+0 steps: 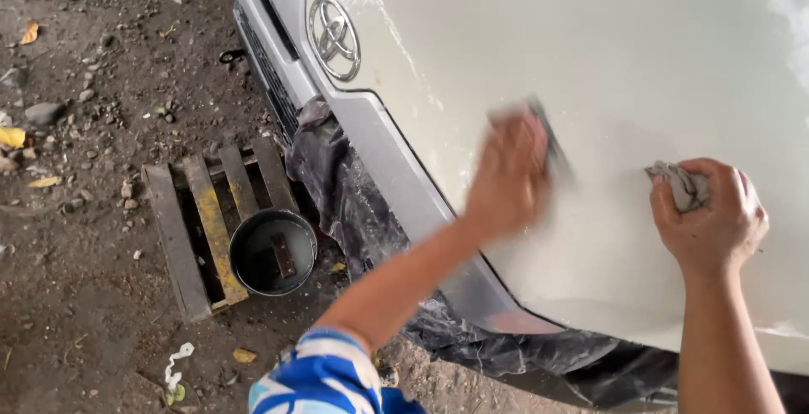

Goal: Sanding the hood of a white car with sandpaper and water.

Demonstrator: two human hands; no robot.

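sanding block (552,140) gripped flat under the blurred left hand (508,176) to rub the car hood (607,52); right hand (712,220) beside it clenches a rag (678,182), kept ready for wiping.

Dark flat sanding block (548,132), motion-blurred, pressed flat against cream-white painted car bonnet (607,52) under left hand. Crumpled grey cloth rag (681,185) bunched in right fist, touching same panel (matte, dusty surface), right of block.

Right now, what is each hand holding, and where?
Right hand: crumpled grey rag, bunched in the fingers. Left hand: dark flat block, blurred, gripped from above.
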